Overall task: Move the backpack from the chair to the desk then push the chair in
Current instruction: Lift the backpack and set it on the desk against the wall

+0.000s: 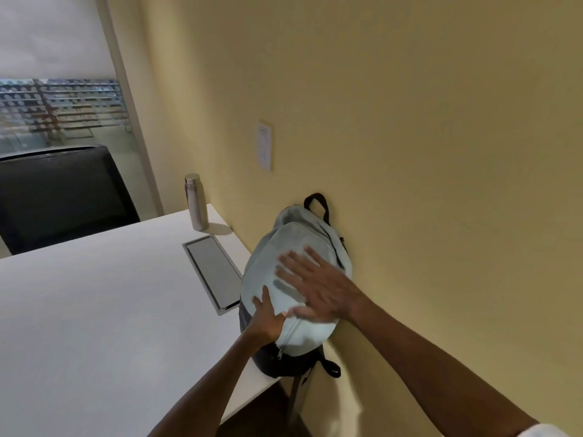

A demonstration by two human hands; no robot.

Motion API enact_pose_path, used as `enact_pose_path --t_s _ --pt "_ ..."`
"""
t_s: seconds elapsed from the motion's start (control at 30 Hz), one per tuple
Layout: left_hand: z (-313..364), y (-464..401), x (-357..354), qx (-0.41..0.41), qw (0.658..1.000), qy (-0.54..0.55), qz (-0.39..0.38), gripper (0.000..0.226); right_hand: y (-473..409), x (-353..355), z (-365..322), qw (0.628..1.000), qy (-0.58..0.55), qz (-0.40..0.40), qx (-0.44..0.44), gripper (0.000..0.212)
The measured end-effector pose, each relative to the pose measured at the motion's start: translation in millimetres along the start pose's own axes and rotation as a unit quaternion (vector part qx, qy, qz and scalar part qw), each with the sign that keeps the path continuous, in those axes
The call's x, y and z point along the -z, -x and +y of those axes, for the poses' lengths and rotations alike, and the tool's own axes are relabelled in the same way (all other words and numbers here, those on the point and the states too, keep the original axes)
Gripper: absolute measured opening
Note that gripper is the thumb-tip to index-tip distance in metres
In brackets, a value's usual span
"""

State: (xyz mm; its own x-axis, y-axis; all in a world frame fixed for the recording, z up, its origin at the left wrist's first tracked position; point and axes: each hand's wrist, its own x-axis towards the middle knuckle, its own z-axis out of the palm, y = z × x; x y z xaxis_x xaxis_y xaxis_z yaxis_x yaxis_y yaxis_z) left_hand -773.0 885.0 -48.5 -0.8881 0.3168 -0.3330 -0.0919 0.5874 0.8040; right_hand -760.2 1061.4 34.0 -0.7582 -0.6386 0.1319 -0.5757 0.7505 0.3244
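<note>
Both hands are laid flat and open on the backpack (296, 279), with nothing pinched. The right hand (318, 285) is spread wide across the pale front panel, its fingers (288, 258) fanned out and blurred. The left hand (268, 316) is pressed against the lower left side of the bag, thumb up, fingers hidden behind the panel's edge.

The backpack is stood on the desk (110, 310) at its right edge, leaned against the yellow wall (410, 152), with its black handle (317, 205) touching the wall and a dark strap (331, 369) hung over the desk's corner. A grey cable hatch (213, 272) is set into the desk just left of the bag. A steel bottle (195, 201) is stood upright at the desk's far edge, near the wall. A black chair (63, 197) is seen beyond the far side of the desk. A paper notice (265, 146) is fixed to the wall above.
</note>
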Motion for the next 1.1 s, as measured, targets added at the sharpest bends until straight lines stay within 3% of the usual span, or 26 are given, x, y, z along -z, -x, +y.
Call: enact_pose_path --t_s 0.13,0.3,0.53,0.67,0.9,1.1 --pt "-11 -8 5 -0.023 0.999 -0.017 0.017 0.085 24 -28 -8 0.984 0.086 -0.154 0.019 0.104" --pt "-6 -18 10 -0.014 1.000 -0.023 0.012 0.082 13 -35 -10 0.970 0.123 -0.188 -0.089 0.106" --pt "-4 -13 11 -0.015 0.998 -0.060 -0.004 0.083 12 -27 -14 0.959 0.128 -0.221 -0.119 0.116" --pt "-3 1 14 -0.069 0.995 -0.074 0.020 0.081 17 -13 -20 0.962 0.085 -0.217 -0.142 0.119" --pt "3 33 26 -0.112 0.986 -0.113 0.048 0.057 21 15 -51 0.959 0.016 -0.139 -0.248 0.076" --pt "-2 70 32 -0.132 0.964 -0.216 0.082 0.068 40 33 -81 0.942 -0.070 -0.064 -0.323 0.069"
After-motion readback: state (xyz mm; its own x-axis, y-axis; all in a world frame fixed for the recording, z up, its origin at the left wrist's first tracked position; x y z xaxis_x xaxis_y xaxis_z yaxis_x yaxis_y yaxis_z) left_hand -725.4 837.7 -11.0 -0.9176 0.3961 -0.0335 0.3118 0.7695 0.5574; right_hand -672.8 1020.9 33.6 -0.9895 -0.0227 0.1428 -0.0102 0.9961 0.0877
